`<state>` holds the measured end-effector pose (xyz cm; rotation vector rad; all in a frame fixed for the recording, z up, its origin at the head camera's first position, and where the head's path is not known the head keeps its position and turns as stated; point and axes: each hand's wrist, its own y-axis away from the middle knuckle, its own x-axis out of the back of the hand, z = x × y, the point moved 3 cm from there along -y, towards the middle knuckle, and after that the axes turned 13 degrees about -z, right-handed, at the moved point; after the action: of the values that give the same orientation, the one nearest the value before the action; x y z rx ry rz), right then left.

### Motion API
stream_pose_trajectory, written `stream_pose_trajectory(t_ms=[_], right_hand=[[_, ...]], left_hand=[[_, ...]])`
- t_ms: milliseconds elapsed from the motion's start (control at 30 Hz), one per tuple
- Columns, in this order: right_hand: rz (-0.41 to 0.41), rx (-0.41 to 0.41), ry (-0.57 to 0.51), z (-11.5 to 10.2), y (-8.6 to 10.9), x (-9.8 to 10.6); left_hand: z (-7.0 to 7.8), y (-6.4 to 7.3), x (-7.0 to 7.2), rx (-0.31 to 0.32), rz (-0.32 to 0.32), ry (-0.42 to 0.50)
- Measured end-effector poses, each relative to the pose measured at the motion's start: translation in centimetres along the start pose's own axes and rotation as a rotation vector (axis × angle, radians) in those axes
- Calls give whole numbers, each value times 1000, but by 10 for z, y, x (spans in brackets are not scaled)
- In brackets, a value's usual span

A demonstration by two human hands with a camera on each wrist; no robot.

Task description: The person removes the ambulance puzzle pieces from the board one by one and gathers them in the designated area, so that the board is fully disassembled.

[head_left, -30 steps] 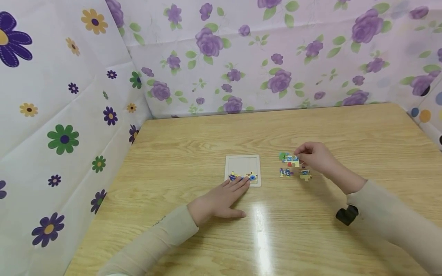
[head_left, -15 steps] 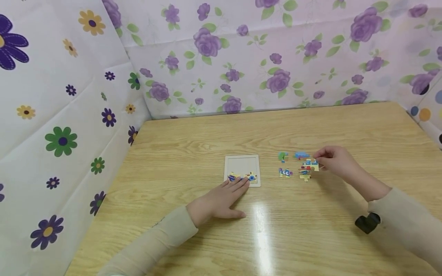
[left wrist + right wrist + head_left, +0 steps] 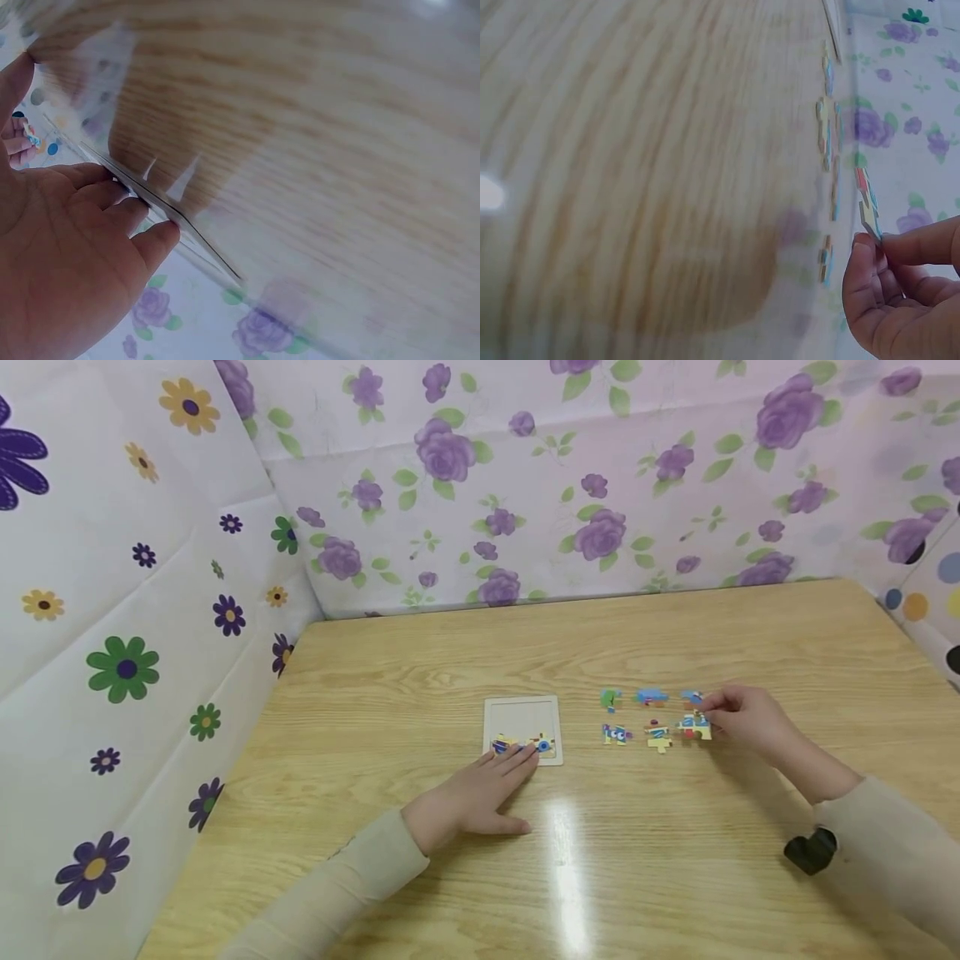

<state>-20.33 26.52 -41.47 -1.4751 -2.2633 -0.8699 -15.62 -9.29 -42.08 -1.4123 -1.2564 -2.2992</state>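
A puzzle frame [image 3: 522, 702] with a pale border lies on the table, colourful pieces along its near side. My left hand [image 3: 476, 793] rests flat with straight fingers on the frame's near edge, partly covering those pieces. To the right, my right hand [image 3: 750, 722] pinches a yellow and blue puzzle piece [image 3: 867, 204] between thumb and fingers, held above the tabletop in the right wrist view. Around it lie a tree piece [image 3: 611, 698], a blue piece [image 3: 651, 696], another blue piece [image 3: 692, 697], a piece with eyes [image 3: 617, 734] and a yellow piece [image 3: 658, 739].
The wooden table [image 3: 420, 668] meets a flowered cloth [image 3: 442, 543] at the back and another flowered cloth [image 3: 172, 710] on the left. A small black object [image 3: 812, 850] sits at my right sleeve.
My right hand has carried the pinched puzzle piece to the right, from over the upper pieces to the right end of the loose pieces. My left hand stays on the puzzle frame.
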Motion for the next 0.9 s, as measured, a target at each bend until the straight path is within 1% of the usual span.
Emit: stream_pose_trajectory(t_ms=[167,333,567,900], right_hand=[[-2,-22,25,10,1,1],[3,-23,20,15,1,-1],[23,-18,48,19,0,-1],[-22,4,127,19,0,1]], left_hand=[[0,0,0,1,-2,4],[0,0,0,1,-1,8],[1,0,1,8,-10,18],[0,0,0,4,-9,33]])
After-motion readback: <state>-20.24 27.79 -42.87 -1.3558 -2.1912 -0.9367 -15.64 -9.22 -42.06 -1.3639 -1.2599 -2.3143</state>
